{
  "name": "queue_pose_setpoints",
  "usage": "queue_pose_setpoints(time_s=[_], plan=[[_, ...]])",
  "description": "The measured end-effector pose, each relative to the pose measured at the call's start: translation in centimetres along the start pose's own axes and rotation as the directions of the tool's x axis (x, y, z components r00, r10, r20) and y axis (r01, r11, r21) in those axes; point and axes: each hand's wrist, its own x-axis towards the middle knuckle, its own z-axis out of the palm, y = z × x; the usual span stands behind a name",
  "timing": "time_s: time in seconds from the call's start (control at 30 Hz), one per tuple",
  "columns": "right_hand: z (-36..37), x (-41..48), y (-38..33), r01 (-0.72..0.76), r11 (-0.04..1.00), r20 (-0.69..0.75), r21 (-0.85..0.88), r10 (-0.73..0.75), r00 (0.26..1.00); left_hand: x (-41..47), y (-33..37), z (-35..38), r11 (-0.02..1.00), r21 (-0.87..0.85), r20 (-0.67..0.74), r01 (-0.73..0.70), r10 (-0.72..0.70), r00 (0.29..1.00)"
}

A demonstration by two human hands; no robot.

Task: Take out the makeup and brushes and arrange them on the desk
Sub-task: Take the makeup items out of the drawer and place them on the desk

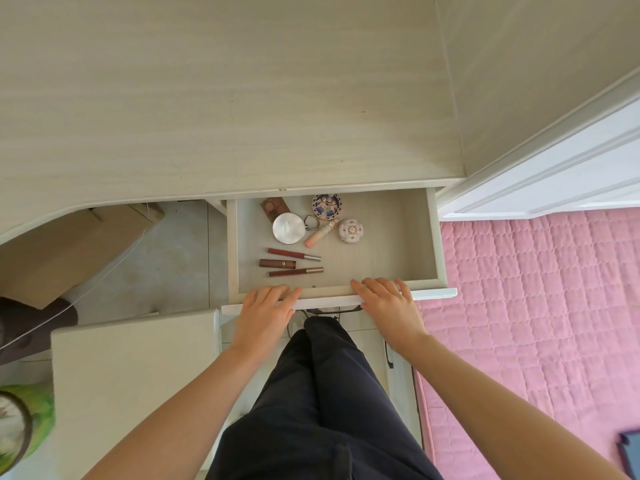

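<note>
Drawer (381,244) open under the bench (207,98); I see my left hand (266,306) and right hand (386,303) lying flat on its front rail, fingers straight, gripping nothing. Just beyond the left hand's fingertips lie three lip tubes (294,263). Farther beyond sit a round mirror (288,228), palette (275,207), peach lipstick (320,235) and two ornate compacts (326,206), all up-left of the right hand.

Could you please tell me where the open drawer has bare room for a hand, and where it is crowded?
White drawer: bare right half, between the round white floral compact and right wall; crowded left half, around the round silver mirror and three brown lip tubes.
</note>
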Motion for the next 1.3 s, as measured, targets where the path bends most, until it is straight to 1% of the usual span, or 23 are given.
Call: queue_pose_setpoints(time_s=[0.17, 0.37, 0.47, 0.57, 0.77, 0.9, 1.0, 1.13, 1.23, 1.3], plan=[[0.4, -2.2, -0.4, 0.004, 1.0, 0.049, 0.03, -0.005, 0.999, -1.9, 0.6, 0.2, 0.998, -0.054, 0.044, -0.035, 0.037, 0.998], [0.7, -3.8, -1.0, -0.008, 0.997, 0.06, 0.08, 0.003, 0.998, -3.2, 0.6, 0.9, 0.993, -0.118, 0.181, 0.013, 0.009, 0.983], [0.8, -4.1, -0.9, -0.022, 0.994, 0.094, 0.107, 0.012, 0.995, -3.6, 0.7, 0.9, 0.987, -0.157, 0.203, 0.029, 0.003, 0.979], [0.7, -3.9, -0.7, -0.029, 0.99, 0.151, 0.138, 0.008, 0.989, -3.4, 0.7, 0.8, 0.974, -0.216, 0.188, 0.068, -0.026, 0.982], [0.2, -2.3, 0.2, -0.125, 0.955, 0.271, 0.267, 0.05, 0.961, -1.2, 0.2, 0.5, 0.928, -0.314, 0.174, 0.199, -0.15, 0.973], [-0.7, 0.7, 0.6, -0.159, 0.934, 0.283, 0.319, 0.066, 0.957, 1.7, -0.2, 0.4, 0.891, -0.334, 0.2, 0.308, -0.252, 0.947], [-1.0, 4.0, 0.8, -0.191, 0.917, 0.278, 0.35, 0.093, 0.956, 4.3, -0.8, 0.7, 0.83, -0.374, 0.22, 0.413, -0.353, 0.909], [-1.0, 8.7, 0.7, -0.26, 0.884, 0.262, 0.389, 0.165, 0.951, 7.7, -2.0, 1.6, 0.75, -0.397, 0.245, 0.528, -0.468, 0.849], [-0.1, 12.3, 0.6, -0.326, 0.85, 0.267, 0.414, 0.229, 0.936, 10.3, -3.0, 2.7, 0.693, -0.381, 0.281, 0.612, -0.544, 0.791], [0.7, 14.3, 0.6, -0.376, 0.829, 0.269, 0.413, 0.284, 0.92, 11.7, -3.7, 3.4, 0.676, -0.371, 0.276, 0.637, -0.575, 0.77]])
